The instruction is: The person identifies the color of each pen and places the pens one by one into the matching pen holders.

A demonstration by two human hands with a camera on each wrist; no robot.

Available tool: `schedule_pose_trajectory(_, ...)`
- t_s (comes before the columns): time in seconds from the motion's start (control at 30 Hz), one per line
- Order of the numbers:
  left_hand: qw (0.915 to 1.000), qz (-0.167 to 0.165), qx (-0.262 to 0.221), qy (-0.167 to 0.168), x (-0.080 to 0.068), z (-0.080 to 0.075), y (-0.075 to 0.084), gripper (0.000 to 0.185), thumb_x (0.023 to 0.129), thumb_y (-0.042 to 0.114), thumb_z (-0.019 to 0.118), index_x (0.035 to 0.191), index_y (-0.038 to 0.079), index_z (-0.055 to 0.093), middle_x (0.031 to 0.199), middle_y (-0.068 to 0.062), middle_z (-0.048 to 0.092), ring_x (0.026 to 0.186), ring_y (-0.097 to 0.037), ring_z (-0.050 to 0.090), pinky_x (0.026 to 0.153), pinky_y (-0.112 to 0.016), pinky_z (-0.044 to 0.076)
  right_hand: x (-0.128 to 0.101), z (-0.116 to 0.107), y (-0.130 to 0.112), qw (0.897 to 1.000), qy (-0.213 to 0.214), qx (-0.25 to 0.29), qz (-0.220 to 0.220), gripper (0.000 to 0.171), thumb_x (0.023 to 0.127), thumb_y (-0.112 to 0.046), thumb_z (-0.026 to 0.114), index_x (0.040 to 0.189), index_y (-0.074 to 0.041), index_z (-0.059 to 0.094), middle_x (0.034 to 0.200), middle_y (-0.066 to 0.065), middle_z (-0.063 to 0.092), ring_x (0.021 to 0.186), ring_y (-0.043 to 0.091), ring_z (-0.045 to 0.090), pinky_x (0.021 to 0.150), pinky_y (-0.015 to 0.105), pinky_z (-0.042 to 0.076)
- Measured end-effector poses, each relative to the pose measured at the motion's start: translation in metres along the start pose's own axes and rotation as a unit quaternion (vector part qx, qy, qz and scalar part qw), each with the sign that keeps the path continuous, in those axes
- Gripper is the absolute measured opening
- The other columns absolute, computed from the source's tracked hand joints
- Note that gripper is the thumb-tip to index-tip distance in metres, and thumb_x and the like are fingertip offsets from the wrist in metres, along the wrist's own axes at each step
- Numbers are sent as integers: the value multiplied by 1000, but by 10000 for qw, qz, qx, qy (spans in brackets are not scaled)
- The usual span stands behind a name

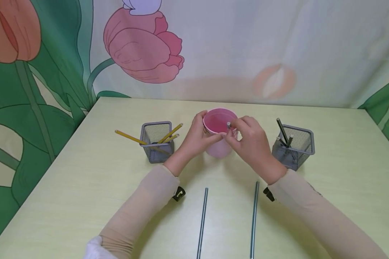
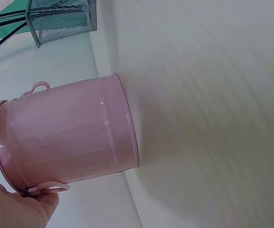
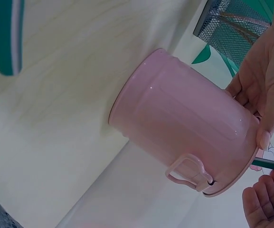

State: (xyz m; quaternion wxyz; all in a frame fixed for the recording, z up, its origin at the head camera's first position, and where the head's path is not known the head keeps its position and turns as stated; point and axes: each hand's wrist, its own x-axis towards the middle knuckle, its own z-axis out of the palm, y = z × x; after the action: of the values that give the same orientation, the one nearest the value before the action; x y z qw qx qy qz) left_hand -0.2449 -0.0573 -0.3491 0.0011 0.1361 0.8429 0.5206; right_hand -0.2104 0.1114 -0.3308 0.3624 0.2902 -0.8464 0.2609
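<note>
Your left hand (image 1: 197, 138) grips the pink cup (image 1: 218, 133) near the centre of the frame, with the fingers curled around its left side and the thumb on the near rim. Your right hand (image 1: 251, 144) is just beside the cup on its right side, and its fingertips pinch a green pencil (image 1: 228, 125) whose grey end stands over the cup's opening. In the right wrist view the pencil (image 3: 269, 164) appears at the lower right of the frame, close to the rim of the cup (image 3: 184, 128), and the cup shows a small handle on its side. In the left wrist view the cup (image 2: 65, 133) fills the left half of the frame and stands on the pale green table (image 1: 68, 194). To the left of the cup, a little apart, stands a grey mesh holder (image 1: 156, 141) with yellow pencils (image 1: 129, 137) that lean out to the left and right. On the right side of the frame stands a second mesh holder (image 1: 293, 146) with dark pencils (image 1: 282, 130) in it. Two more green pencils, one (image 1: 202, 223) at the lower centre and one (image 1: 254, 219) to its right, lie on the table between your forearms, almost parallel and apart from each other. Behind the table hangs a curtain with pink tulips (image 1: 142, 43) in the upper left of the frame.
</note>
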Motion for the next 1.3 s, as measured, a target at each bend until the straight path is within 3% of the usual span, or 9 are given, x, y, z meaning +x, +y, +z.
schedule_pose_trajectory(0.7, 10000, 69, -5, -15, 0, 0, 1, 90, 81, 21, 75, 146, -4, 17, 140, -21, 35, 128, -29, 44, 107, -38, 39, -5, 0, 0, 9997, -16, -78, -249, 15, 77, -7, 70, 88, 2, 65, 81, 15, 63, 76, 28, 58, 63, 36, 54)
schedule_pose_trajectory(0.87, 9998, 195, -48, -32, 0, -1, -2, 91, 81, 21, 76, 145, -6, 17, 140, -23, 34, 128, -30, 43, 109, -38, 37, -6, -3, -2, 9995, 19, -70, -322, 20, 78, -13, 71, 89, 3, 64, 81, 15, 63, 77, 29, 58, 64, 36, 54)
schedule_pose_trajectory(1.3, 10000, 41, -85, -1, 0, 0, -1, 90, 81, 18, 76, 146, -3, 17, 142, -20, 35, 130, -29, 42, 110, -38, 36, -23, -21, -6, 9989, 8, -118, -445, 25, 76, -15, 72, 92, 2, 65, 79, 13, 64, 75, 27, 59, 64, 36, 53)
